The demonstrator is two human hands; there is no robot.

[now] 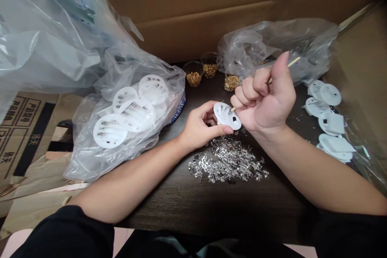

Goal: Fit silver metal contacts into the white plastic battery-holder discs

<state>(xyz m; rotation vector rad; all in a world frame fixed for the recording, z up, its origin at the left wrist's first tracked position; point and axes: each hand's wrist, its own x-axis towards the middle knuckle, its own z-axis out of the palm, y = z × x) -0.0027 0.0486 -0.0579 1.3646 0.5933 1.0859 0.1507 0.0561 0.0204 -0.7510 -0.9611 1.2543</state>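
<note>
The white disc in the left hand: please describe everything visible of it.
The white disc is round and looks plastic, with ridges and a dark rectangular patch at lower right. It is tilted, its edge gripped by the left hand near piled metal parts. A pale stick in the right hand points at its face; contact is unclear.

Soft, muted indoor light brightens the right hand [267, 98] and a white disc [223, 112], while deep shadow pools across the near side of the dark tabletop [229, 209]. Pale glare streaks the plastic bag [36, 52] at left, and loose metal clips [229, 163] glint. The upper right corner sinks to black; wide-angle distortion stretches the scene's edges, where detail softens.
</note>
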